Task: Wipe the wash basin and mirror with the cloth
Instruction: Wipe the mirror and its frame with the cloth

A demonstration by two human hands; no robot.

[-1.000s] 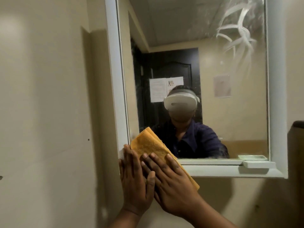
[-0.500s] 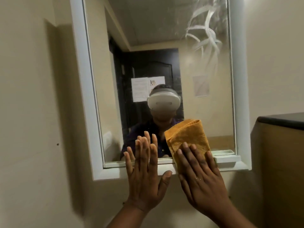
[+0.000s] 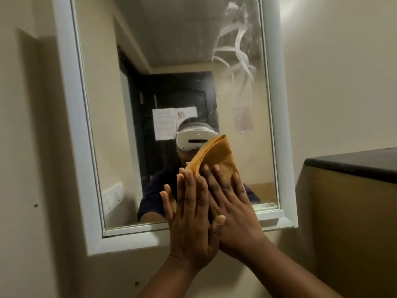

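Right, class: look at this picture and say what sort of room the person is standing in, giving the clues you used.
Probably a washroom or toilet lobby. A white-framed wall mirror with a small ledge, plain painted walls, and a cloth pressed flat on the glass by both hands suggest it. No basin shows.

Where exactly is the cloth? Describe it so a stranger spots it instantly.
Find the white-framed mirror on the beige wall. Low on its glass, right of centre, two hands press flat; the folded mustard-yellow cloth sticks up under the right hand. It is the only bright fabric there, its tip covering the reflected white headset.
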